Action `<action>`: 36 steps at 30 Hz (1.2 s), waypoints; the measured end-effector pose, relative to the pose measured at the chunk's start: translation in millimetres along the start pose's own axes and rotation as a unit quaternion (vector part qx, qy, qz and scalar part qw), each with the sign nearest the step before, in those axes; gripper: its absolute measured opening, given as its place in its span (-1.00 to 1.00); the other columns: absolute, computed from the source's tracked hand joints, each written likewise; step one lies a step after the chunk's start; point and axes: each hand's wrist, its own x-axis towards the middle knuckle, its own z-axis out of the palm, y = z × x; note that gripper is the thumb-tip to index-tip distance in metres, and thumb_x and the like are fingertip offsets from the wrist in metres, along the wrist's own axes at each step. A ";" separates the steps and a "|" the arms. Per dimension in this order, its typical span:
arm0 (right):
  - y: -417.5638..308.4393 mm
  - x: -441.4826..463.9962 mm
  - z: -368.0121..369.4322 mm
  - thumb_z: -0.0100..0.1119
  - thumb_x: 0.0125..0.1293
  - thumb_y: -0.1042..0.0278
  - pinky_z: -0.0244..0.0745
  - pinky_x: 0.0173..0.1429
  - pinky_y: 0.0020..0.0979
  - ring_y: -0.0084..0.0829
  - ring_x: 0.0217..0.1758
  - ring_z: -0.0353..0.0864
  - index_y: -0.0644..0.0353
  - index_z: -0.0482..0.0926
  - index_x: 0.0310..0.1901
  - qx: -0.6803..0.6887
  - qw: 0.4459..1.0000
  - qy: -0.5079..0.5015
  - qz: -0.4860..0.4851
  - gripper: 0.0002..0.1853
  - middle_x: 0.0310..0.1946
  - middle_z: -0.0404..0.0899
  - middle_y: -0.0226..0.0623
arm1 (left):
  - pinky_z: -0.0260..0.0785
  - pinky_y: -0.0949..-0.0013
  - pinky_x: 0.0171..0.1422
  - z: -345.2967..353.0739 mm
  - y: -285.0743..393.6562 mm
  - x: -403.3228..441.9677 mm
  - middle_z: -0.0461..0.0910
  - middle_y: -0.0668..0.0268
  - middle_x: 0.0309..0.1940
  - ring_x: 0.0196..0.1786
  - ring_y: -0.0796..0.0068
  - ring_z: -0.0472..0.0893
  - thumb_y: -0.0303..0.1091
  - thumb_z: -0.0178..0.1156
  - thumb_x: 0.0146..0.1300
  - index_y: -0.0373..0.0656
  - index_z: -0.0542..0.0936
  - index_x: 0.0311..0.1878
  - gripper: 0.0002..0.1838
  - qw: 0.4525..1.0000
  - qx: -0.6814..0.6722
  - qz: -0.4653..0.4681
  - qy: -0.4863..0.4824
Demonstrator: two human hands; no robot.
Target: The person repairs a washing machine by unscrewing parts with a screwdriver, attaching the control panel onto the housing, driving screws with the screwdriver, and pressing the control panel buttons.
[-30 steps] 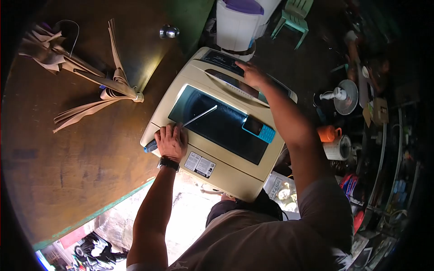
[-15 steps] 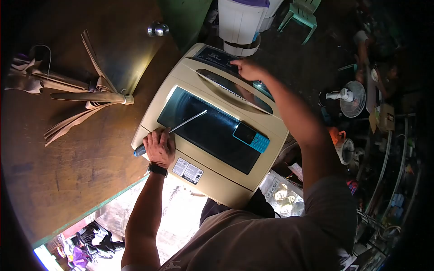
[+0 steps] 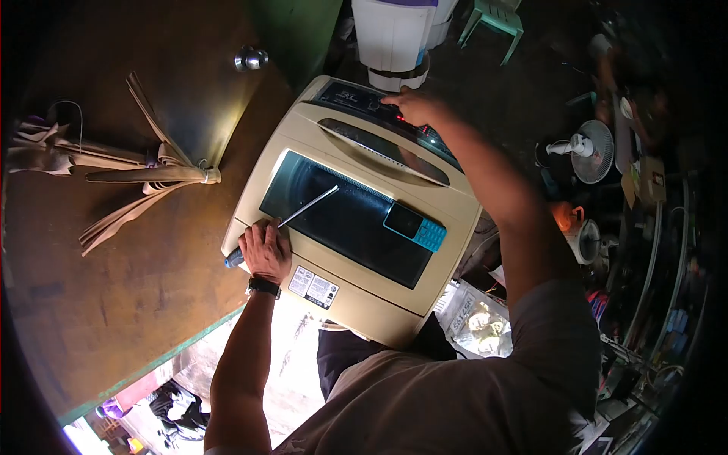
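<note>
A beige top-loading washing machine stands before me with its lid down. My left hand lies on the lid's front left, fingers closed over a screwdriver. The blue handle shows left of the hand, and the metal shaft points across the dark lid window. My right hand holds nothing; its index finger reaches out and touches the control panel at the back. Small red lights glow beside that finger. A blue keypad phone lies on the right part of the window.
A wooden door with a round knob and a bundle of tan strips is at left. White bins and a green chair stand behind. At right are a fan and clutter.
Red lights now show on the control panel near my right finger. My right hand has shifted slightly along the panel. My left hand keeps its place on the screwdriver; the view has tilted a little.
</note>
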 end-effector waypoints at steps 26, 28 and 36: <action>-213.2 -318.8 78.3 0.48 0.09 0.44 0.58 0.19 0.02 0.20 0.13 0.62 0.20 0.47 0.20 0.308 0.807 0.463 0.199 -0.39 0.08 0.55 0.08 | 0.27 -0.05 0.23 1.8 -13.7 2.1 0.57 0.21 0.05 0.17 0.11 0.54 -0.27 0.00 0.44 0.02 0.56 0.34 -0.56 0.995 -0.032 0.061 -0.071; -223.5 -330.9 48.4 0.42 0.12 0.53 0.56 0.22 0.01 0.19 0.16 0.61 0.15 0.48 0.22 0.274 0.769 0.567 0.110 -0.42 0.05 0.56 0.08 | 0.28 -0.05 0.23 5.8 -17.3 3.3 0.57 0.19 0.04 0.15 0.10 0.55 -0.27 0.01 0.42 0.02 0.57 0.32 -0.57 0.993 -0.027 0.081 -0.078; -123.1 -423.9 -28.2 0.23 0.26 0.59 0.62 0.10 -0.18 -0.09 -0.02 0.72 0.16 0.61 0.12 0.252 0.768 0.571 0.145 -0.62 -0.11 0.67 -0.11 | 0.57 -0.14 -0.17 10.7 -12.0 67.0 0.68 -0.13 -0.19 -0.21 -0.25 0.70 -0.25 0.19 0.47 -0.27 0.63 -0.03 -0.75 0.980 -0.186 0.051 -0.051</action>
